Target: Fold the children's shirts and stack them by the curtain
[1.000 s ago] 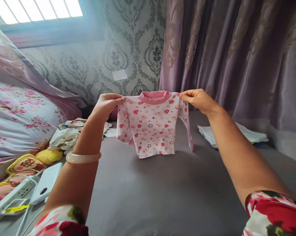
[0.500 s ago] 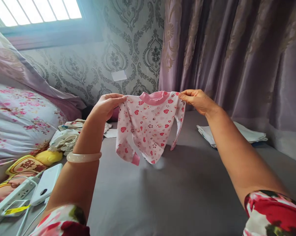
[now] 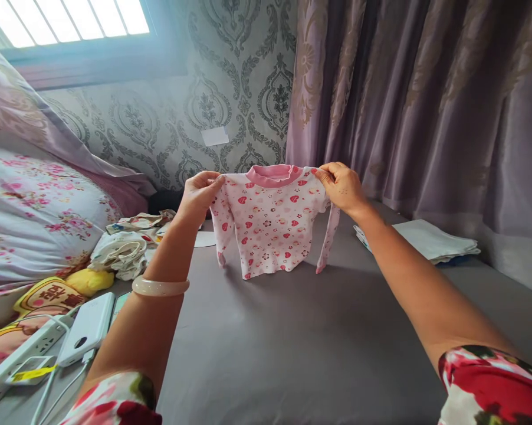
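A small long-sleeved baby shirt [image 3: 270,227], white with pink and red hearts and flowers and a pink collar, hangs upright between my hands. My left hand [image 3: 200,195] pinches its shoulder on the left. The opposite shoulder is pinched by my right hand [image 3: 340,186]. Both sleeves dangle at the sides, and the lower hem hangs close to the grey sheet [image 3: 283,342]; whether it touches I cannot tell. A pale bangle [image 3: 160,287] circles my left forearm.
Crumpled clothes [image 3: 124,251] lie on the left, beyond a power strip [image 3: 22,354] and a white power bank [image 3: 86,330] with cables. A folded white cloth stack [image 3: 434,239] rests at right, partly behind my forearm. Purple curtains [image 3: 394,106] hang behind.
The shirt has swung flatter and straighter, its hem now level and its sleeves hanging down. My hands have drawn slightly inward, still gripping the shoulders.
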The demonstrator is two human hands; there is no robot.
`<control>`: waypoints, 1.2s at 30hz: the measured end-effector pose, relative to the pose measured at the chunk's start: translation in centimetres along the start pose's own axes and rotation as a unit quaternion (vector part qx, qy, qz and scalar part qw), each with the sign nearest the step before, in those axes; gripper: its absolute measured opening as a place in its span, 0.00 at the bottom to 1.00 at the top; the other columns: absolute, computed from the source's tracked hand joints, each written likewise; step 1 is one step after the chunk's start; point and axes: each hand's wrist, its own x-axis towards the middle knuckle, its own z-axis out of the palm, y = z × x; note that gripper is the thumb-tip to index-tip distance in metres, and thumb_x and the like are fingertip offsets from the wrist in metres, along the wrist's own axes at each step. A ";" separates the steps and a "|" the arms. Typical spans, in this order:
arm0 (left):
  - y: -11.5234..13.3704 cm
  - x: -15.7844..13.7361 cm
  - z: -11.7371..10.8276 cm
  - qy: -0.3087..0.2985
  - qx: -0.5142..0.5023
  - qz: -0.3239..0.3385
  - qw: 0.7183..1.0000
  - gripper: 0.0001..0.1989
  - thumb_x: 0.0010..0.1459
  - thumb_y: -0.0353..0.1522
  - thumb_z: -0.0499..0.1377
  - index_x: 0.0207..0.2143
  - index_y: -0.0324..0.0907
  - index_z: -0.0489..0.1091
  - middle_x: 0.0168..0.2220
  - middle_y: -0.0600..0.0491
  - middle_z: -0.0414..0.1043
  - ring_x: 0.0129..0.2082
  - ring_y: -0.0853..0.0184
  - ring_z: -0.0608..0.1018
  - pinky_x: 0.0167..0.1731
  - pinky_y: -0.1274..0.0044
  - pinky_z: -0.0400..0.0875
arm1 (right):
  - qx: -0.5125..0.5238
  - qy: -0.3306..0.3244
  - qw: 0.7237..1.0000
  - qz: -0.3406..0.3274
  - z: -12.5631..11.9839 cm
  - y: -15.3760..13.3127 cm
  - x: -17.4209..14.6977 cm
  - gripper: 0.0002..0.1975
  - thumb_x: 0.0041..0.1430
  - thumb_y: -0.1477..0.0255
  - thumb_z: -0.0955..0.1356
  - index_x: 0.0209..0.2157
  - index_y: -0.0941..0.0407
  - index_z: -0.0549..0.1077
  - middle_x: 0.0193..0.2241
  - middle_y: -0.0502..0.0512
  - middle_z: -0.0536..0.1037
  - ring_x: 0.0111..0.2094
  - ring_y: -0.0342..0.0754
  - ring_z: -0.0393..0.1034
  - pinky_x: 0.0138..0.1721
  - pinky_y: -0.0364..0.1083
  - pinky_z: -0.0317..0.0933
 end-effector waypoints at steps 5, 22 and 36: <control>-0.2 -0.6 -0.2 0.089 0.175 0.128 0.972 0.09 0.53 0.37 0.59 0.31 0.41 0.72 0.26 0.56 0.68 0.28 0.70 0.69 0.30 0.78 0.66 | -0.101 0.030 0.994 -0.026 -0.2 -1.4 -1.4 0.28 0.67 0.49 0.53 0.42 0.54 0.73 0.42 0.58 0.74 0.40 0.50 0.69 0.36 0.48 0.63; 7.0 -8.3 -3.3 0.183 0.351 0.316 0.862 0.06 0.61 0.34 0.56 0.36 0.44 0.72 0.36 0.51 0.66 0.44 0.62 0.69 0.52 0.65 0.61 | -0.037 0.029 0.995 -0.092 -7.6 -7.6 -2.5 0.18 0.68 0.56 0.60 0.41 0.53 0.74 0.38 0.57 0.73 0.42 0.51 0.69 0.45 0.51 0.61; -4.3 -7.3 -1.7 0.033 0.440 0.148 0.885 0.09 0.61 0.34 0.52 0.34 0.43 0.72 0.36 0.48 0.70 0.41 0.59 0.70 0.48 0.66 0.61 | -0.067 -0.158 0.985 -0.003 0.4 -1.5 -5.2 0.14 0.66 0.62 0.63 0.38 0.55 0.76 0.37 0.57 0.76 0.39 0.50 0.70 0.40 0.48 0.61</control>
